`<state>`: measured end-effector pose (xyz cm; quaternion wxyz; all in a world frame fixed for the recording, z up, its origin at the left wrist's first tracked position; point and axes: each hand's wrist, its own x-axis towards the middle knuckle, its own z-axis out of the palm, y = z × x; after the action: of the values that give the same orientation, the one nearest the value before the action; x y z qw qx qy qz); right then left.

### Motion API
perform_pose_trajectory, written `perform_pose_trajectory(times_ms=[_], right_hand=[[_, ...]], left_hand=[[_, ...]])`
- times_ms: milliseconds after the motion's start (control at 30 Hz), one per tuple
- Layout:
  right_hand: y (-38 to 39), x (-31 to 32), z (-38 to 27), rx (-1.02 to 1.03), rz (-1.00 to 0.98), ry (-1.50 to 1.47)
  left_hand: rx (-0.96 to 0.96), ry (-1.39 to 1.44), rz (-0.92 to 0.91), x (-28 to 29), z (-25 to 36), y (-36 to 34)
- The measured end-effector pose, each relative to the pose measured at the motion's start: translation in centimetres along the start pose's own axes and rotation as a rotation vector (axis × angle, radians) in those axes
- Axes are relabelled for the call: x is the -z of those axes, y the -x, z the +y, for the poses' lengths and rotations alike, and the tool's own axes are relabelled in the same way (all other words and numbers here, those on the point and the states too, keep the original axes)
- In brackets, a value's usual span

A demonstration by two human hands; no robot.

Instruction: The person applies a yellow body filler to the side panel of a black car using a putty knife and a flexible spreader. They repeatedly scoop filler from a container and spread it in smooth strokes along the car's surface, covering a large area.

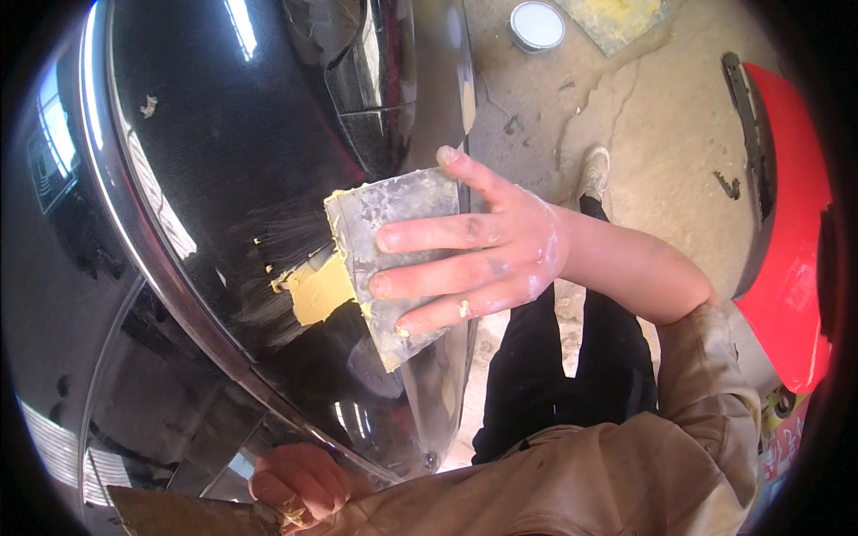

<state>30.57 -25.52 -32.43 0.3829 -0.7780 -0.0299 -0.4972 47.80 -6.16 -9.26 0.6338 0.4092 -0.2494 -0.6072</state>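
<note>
Two grips shut | right hand (500, 250) presses spreader (393, 259) on car panel (223, 161) | left hand (299, 482) holds board (179, 516) | lid (536, 25) on floor

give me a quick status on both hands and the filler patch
Right hand presses grey spreader on yellow filler patch, black car panel. Left hand holds board. Nothing in the way.

Yellow filler (320, 288) on glossy black car panel (223, 152); grey spreader (384, 232)

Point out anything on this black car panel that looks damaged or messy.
A patch of yellow filler sits on the black car panel, with dull scuffed paint around it breaking the gloss. The right hand presses a smeared metal spreader against it. Filler also flecks the fingers. The left hand holds a board below.
</note>
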Motion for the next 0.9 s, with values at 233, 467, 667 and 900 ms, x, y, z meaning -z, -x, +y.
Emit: perform_pose_trajectory(times_ms=[233, 467, 667, 900], right_hand=[[0.8, 0.6, 0.8, 0.046, -0.013, 0.007], [1.3, 1.2, 1.3, 0.062, -0.032, -0.014], [1.7, 2.0, 2.1, 0.106, -0.077, -0.016], [2.4, 2.8, 3.4, 0.185, -0.122, -0.007]], left_hand=[[0.011, -0.151, 0.072, -0.4, 0.2, 0.8], [0.056, -0.162, 0.003, 0.0, 0.3, 0.8], [-0.008, -0.115, 0.15, -0.7, 0.1, 1.6], [0.041, -0.085, 0.061, 0.0, -0.2, 1.2]])
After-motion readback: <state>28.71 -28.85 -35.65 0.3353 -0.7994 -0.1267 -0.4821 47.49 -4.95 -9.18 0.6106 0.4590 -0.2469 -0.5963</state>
